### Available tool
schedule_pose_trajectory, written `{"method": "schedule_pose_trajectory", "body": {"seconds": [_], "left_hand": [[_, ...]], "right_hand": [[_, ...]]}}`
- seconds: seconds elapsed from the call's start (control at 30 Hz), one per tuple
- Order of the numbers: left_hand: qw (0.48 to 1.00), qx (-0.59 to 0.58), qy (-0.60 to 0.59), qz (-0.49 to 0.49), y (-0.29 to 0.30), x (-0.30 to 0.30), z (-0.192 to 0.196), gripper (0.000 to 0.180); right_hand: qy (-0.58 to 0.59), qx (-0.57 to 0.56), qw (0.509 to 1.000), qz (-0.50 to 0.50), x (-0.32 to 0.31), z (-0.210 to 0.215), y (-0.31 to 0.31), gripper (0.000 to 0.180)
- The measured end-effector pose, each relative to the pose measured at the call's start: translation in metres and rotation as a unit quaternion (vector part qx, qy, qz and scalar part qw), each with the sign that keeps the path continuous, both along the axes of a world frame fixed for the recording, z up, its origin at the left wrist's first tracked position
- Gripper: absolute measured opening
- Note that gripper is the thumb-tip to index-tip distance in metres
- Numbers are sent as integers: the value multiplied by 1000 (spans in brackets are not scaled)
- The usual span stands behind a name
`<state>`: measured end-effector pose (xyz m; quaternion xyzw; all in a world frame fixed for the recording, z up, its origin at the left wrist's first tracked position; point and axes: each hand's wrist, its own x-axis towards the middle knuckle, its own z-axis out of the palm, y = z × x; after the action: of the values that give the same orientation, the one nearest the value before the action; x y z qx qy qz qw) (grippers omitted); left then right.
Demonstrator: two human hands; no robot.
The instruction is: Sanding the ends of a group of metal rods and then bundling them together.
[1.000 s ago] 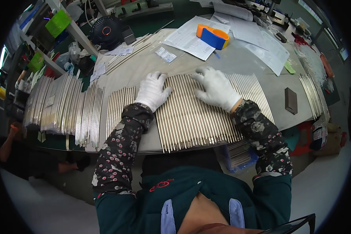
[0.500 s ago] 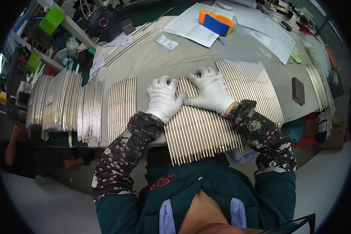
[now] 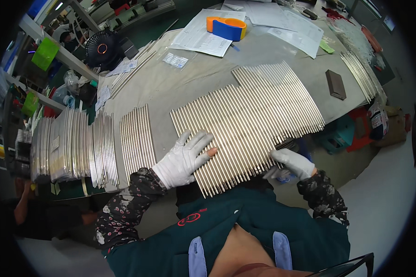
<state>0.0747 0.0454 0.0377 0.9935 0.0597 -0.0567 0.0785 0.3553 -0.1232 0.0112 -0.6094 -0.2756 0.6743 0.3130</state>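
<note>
Left hand (image 3: 184,159), white-gloved: laid flat and open, fingers spread, palm down on the near left part of a wide sheet of long silvery metal rods (image 3: 249,120). One fingertip bare through the glove. Nothing gripped.

Right hand (image 3: 292,162), white-gloved: at the near right corner of the same rod sheet, fingers curled under and around the rod ends overhanging the near edge of the desk (image 3: 189,81). Exact grip partly hidden by the rods.

Rod sheet: side by side, parallel, spread across the middle of the desk, running from the near edge toward the far right; near ends stepped and uneven, projecting past the desk edge.

Smaller bundle of rods (image 3: 136,138): just left of the left hand, apart from the main sheet. Further stacked bundles (image 3: 69,143): along the left edge of the desk. Another bundle (image 3: 359,74): at the right edge.

Dark rectangular block (image 3: 336,84): right of the sheet, not touching. Orange-and-blue tape dispenser (image 3: 227,27): on papers (image 3: 199,39) at the far edge. Black fan (image 3: 101,47): beyond the far left corner.
</note>
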Motion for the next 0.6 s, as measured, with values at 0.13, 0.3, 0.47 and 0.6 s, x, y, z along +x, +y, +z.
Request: {"method": "schedule_pose_trajectory", "body": {"seconds": [0.13, 0.3, 0.47, 0.6], "left_hand": [[988, 7, -119, -101, 9, 20, -25, 73], [973, 1, -103, -204, 7, 68, -3, 65], [925, 16, -250, -285, 5, 100, -12, 45], [901, -99, -381, -183, 16, 108, 39, 37]], "right_hand": [[247, 66, 966, -28, -22, -16, 19, 44], [246, 9, 966, 74, -47, -7, 37, 37], [210, 4, 970, 120, -40, 17, 33, 26], [201, 237, 925, 220, -15, 82, 43, 57]]}}
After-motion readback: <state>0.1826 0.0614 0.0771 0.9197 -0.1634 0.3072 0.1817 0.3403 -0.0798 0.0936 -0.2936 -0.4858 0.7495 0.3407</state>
